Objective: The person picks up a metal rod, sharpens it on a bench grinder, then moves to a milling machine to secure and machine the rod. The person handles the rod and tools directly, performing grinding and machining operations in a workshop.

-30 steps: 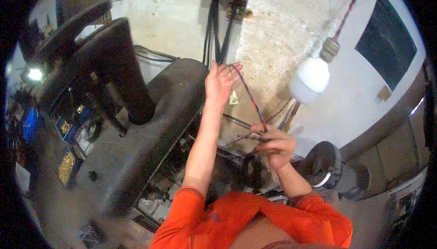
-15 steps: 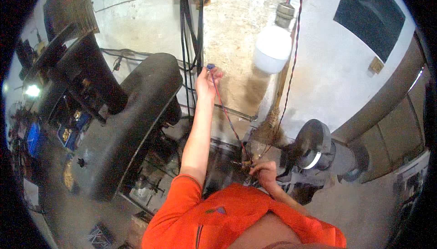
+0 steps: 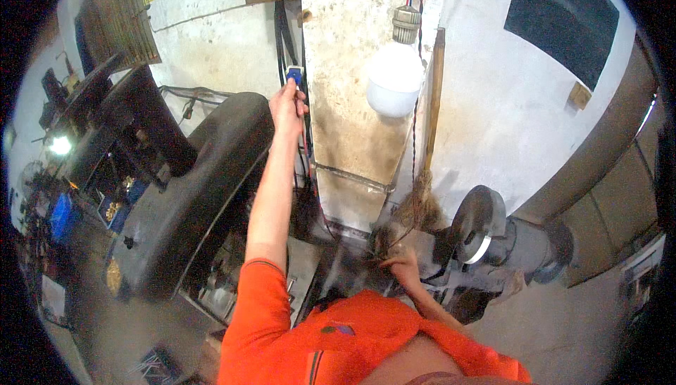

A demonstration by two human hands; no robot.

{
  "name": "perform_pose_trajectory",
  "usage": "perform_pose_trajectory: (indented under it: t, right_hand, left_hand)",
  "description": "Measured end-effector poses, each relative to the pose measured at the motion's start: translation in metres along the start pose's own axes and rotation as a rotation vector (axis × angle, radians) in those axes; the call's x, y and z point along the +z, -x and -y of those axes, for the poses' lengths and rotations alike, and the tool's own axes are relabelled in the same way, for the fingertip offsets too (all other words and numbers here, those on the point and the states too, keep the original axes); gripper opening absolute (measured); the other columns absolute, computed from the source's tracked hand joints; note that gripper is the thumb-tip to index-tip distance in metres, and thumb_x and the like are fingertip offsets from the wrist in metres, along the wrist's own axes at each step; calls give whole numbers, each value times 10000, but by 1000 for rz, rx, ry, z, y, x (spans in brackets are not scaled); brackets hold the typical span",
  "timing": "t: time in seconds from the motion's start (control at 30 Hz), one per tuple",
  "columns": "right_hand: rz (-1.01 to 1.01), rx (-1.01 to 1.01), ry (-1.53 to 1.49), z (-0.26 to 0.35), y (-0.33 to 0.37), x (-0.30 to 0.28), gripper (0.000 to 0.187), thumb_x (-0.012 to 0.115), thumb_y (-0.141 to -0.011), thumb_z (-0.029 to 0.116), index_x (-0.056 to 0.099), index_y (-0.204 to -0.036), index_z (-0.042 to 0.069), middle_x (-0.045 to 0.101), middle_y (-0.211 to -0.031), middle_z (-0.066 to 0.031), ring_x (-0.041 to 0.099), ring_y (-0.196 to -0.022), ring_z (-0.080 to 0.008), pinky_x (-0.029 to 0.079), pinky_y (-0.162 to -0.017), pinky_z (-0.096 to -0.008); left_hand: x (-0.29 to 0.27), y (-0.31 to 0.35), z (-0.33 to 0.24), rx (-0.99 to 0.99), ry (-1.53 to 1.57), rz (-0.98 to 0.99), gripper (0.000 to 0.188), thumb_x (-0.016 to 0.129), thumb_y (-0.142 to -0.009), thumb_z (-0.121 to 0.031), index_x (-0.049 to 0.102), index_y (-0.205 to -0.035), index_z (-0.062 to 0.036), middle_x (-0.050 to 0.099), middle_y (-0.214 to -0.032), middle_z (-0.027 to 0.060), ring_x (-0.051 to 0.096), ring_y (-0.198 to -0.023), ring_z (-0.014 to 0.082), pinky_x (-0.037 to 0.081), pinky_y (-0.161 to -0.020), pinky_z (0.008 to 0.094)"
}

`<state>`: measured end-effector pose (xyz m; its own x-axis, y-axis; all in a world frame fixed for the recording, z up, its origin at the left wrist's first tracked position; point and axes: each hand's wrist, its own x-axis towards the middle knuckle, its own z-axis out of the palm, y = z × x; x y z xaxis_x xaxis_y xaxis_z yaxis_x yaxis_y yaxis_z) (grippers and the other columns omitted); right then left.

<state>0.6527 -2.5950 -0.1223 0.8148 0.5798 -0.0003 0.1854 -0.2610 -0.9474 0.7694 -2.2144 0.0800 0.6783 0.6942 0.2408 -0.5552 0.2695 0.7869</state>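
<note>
Left hand, upper centre: pinching blue fitting, apparently to steady it. Right hand, lower centre: near twisted wire; grip cannot be told.

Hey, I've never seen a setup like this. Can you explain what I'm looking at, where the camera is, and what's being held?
There's no robot here: you're seeing a person's own bare hands and orange shirt. A wide fisheye camera on the person's head looks down, so straight edges bend near the rim. The left hand has its grip on a small blue piece, perhaps a plug or switch; a thin reddish wire runs below it. The right hand is lower down, and I can't tell whether it holds anything. A white bulb hangs between the wall and the viewer. A large black machine stands at left, with small golden pieces on its far side.
</note>
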Motion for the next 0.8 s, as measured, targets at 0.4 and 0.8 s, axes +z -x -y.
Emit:
perform_pose_trajectory:
  t: [0.4, 0.8]
  right_hand:
    - [-276, 82, -424, -49, 54, -14, 214, 493, -713, 50, 686, -747, -36, 678, -739, -117, 636, -664, -157, 510, -664, -278]
    - [-497, 383, -325, -11, 2, 6, 249, 473, -679, 59, 670, -754, -74, 670, -767, -153, 632, -659, -204, 510, -659, -287]
  left_hand:
    - [-26, -221, 21, 613, -890, -250, 338, 666, -783, -282, 651, -916, 29, 594, -592, 81, 556, -508, 172, 454, -512, 327]
    - [-6, -345, 36, 357, -1264, -111, 308, 626, -775, -323, 657, -1019, -138, 640, -987, 159, 606, -927, 333, 480, -778, 428]
